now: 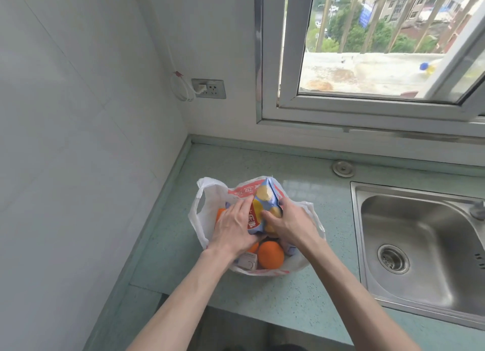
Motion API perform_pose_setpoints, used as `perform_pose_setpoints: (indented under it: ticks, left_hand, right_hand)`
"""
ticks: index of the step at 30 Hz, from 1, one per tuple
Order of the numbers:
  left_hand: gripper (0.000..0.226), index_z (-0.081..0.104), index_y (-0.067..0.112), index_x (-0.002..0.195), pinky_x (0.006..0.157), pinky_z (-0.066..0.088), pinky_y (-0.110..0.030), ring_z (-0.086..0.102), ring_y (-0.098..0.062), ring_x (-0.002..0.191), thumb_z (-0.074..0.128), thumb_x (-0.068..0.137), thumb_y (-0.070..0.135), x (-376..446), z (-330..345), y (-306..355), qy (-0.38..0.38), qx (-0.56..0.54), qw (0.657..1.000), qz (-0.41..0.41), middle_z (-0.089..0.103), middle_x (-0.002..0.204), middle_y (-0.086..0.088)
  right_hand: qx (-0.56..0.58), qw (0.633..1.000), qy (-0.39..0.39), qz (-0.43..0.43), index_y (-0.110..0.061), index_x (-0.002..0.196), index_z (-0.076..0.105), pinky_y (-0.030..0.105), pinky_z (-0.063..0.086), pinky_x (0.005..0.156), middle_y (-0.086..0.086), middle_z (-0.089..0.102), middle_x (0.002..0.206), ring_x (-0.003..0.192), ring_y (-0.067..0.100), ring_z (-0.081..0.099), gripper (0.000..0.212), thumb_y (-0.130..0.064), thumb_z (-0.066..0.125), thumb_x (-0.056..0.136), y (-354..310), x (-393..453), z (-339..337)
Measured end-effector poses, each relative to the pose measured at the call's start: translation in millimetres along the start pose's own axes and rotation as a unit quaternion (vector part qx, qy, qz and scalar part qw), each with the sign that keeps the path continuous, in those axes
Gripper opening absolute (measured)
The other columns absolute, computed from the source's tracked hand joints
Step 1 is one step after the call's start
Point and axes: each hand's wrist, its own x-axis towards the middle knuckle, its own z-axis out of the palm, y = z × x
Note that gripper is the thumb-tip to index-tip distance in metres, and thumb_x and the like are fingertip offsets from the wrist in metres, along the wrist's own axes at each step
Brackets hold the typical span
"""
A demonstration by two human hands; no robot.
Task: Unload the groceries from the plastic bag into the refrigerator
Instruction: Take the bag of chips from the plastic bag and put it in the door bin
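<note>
— Blue foil is what you have between your palms: the snack packet (265, 209), standing on end in the mouth of the plastic bag (207, 209), which sits on the bench (301, 293) near its back left corner, well clear of the sink (420, 235).

— How am I holding it?

— Your left hand (233, 230) is flat against the packet's left face, fingers fairly straight, pressing more than gripping. Your right hand (291, 224) has its fingers curled onto the right face, so that one is doing the actual clamping.

— So just lift?

— Lift straight up, I'd say, and squeeze at the sealed edges, not the puffed middle; a packet like that probably crushes easily. Watch the bag's handles: if the film clings to the packet, the whole bag may rise with it.

— What else is in there?

— An orange (270, 255) lies at the near side of the bag, just below your wrists, with a small white box (248, 262) beside it and a second bit of orange at the left. Round fruit could roll out if the bag tips, so keep it settled.

— And the refrigerator?

— Not in view. You'll likely have to turn away from the bench to reach it.
</note>
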Motion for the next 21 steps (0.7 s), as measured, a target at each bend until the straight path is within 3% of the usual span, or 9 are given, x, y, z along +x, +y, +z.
perform_pose_setpoints:
  ticks: [7, 11, 16, 18, 21]
  left_hand:
    - [0.113, 0.032, 0.028, 0.155, 0.109, 0.043, -0.033, 0.05, -0.011, 0.134, 0.075, 0.061, 0.074, -17, -23, 20, -0.006, -0.115, 0.993, 0.016, 0.051, 0.147, 0.008]
    - [0.103, 0.029, 0.041, 0.152, 0.111, 0.04, -0.027, 0.045, -0.001, 0.134, 0.074, 0.067, 0.078, -27, -45, 25, -0.031, -0.204, 0.978, 0.026, 0.046, 0.145, 0.017]
    - [0.078, 0.03, 0.045, 0.152, 0.116, 0.041, -0.037, 0.045, 0.0, 0.137, 0.048, 0.085, 0.081, -27, -80, 41, -0.034, -0.31, 0.949, 0.045, 0.046, 0.151, 0.017]
    - [0.066, 0.033, 0.049, 0.148, 0.109, 0.049, -0.044, 0.056, -0.005, 0.13, 0.042, 0.09, 0.08, -23, -92, 46, -0.049, -0.344, 0.936, 0.055, 0.055, 0.144, 0.014]
    - [0.049, 0.051, 0.042, 0.131, 0.091, 0.06, -0.046, 0.07, -0.008, 0.107, 0.044, 0.093, 0.073, -21, -107, 54, -0.05, -0.36, 0.929, 0.073, 0.072, 0.115, 0.012]
  right_hand:
    - [-0.067, 0.992, 0.101, -0.024, -0.03, 0.111, 0.063, 0.034, 0.043, 0.066, 0.0, 0.073, 0.094, 0.093, 0.028, 0.067, 0.036, -0.058, 0.061, 0.087, -10, -32, -21]
    - [-0.086, 0.988, 0.114, -0.063, -0.04, 0.122, 0.063, 0.032, 0.046, 0.069, -0.005, 0.074, 0.101, 0.094, 0.023, 0.068, 0.035, -0.049, 0.065, 0.089, -18, -55, -54]
    - [0.019, 0.989, 0.072, -0.124, -0.049, 0.122, 0.066, 0.037, 0.061, 0.081, -0.02, 0.075, 0.102, 0.093, 0.005, 0.07, 0.033, -0.046, 0.072, 0.089, -31, -85, -100]
    - [0.076, 0.985, 0.041, -0.149, -0.044, 0.122, 0.07, 0.038, 0.062, 0.084, -0.019, 0.076, 0.105, 0.098, 0.003, 0.072, 0.033, -0.04, 0.076, 0.09, -40, -99, -116]
    - [0.144, 0.978, 0.047, -0.145, -0.037, 0.122, 0.072, 0.04, 0.063, 0.084, -0.012, 0.078, 0.103, 0.096, 0.008, 0.074, 0.038, -0.037, 0.081, 0.086, -50, -119, -128]
